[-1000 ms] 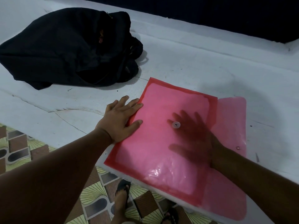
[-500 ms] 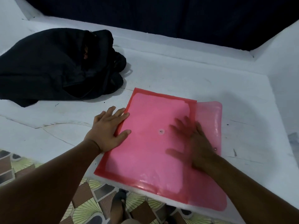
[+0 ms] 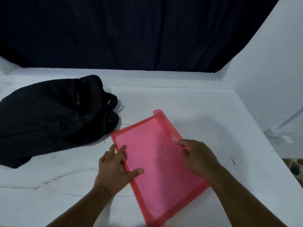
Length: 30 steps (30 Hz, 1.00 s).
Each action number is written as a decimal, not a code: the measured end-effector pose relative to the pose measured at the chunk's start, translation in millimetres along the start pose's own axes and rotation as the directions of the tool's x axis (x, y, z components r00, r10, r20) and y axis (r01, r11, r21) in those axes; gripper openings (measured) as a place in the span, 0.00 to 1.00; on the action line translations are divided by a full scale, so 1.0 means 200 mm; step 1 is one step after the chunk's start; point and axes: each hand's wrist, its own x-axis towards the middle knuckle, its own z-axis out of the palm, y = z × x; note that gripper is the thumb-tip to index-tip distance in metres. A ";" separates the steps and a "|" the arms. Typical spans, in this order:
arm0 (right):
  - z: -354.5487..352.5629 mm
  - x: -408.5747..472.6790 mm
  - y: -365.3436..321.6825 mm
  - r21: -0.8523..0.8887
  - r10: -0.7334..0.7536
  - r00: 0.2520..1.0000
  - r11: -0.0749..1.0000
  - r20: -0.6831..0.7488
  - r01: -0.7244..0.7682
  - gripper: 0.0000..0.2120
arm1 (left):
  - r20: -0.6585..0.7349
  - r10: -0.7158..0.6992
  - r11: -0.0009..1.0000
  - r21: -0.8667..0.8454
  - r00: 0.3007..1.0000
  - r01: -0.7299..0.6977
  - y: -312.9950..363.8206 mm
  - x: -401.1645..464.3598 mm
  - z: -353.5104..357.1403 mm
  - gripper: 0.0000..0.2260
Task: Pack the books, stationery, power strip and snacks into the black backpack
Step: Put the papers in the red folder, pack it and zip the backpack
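Observation:
A pink translucent plastic folder (image 3: 157, 163) lies on the white table (image 3: 196, 115), turned at an angle with paper inside. My left hand (image 3: 117, 167) grips its left edge, thumb on top and fingers along the rim. My right hand (image 3: 196, 157) holds the folder's flap, which is folded over onto the right side near the snap button. The black backpack (image 3: 49, 117) lies slumped on its side at the left, its opening facing right towards the folder. Books, power strip and snacks are not in view.
A dark curtain (image 3: 131, 33) hangs behind the table. A white wall (image 3: 270, 71) closes the right side. Patterned floor (image 3: 293, 167) shows past the table's right edge.
The view tilted up. The folder has turned counter-clockwise and its flap, lying open to the right before, is now folded over by my right hand. My left hand shifted from resting flat to gripping the edge.

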 end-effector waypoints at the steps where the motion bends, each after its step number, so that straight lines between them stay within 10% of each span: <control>1: 0.06 0.00 -0.06 -0.076 0.011 0.999 0.997 0.032 -0.008 0.19 | -0.048 0.041 0.999 -0.015 0.998 -0.042 -0.01 0.01 0.00 0.43; 7: 0.36 -0.07 -0.11 -0.217 0.113 0.993 0.971 0.044 -0.101 0.28 | -0.246 0.164 0.986 0.068 0.955 -0.151 -0.04 0.00 0.01 0.05; 19: 0.28 0.05 -0.01 -0.073 -0.102 0.974 0.990 0.204 0.119 0.30 | -0.122 0.646 0.763 0.106 0.754 -0.637 0.00 0.25 -0.09 0.09; 24: 0.22 0.16 0.02 -0.029 -0.217 0.948 0.973 0.232 0.230 0.31 | 0.185 0.511 0.802 0.251 0.840 -0.543 -0.02 0.39 -0.04 0.32; 30: 0.19 0.32 0.04 -0.066 -0.234 0.970 0.969 0.067 0.238 0.19 | 0.208 0.433 0.843 0.251 0.877 -0.475 -0.01 0.39 -0.01 0.34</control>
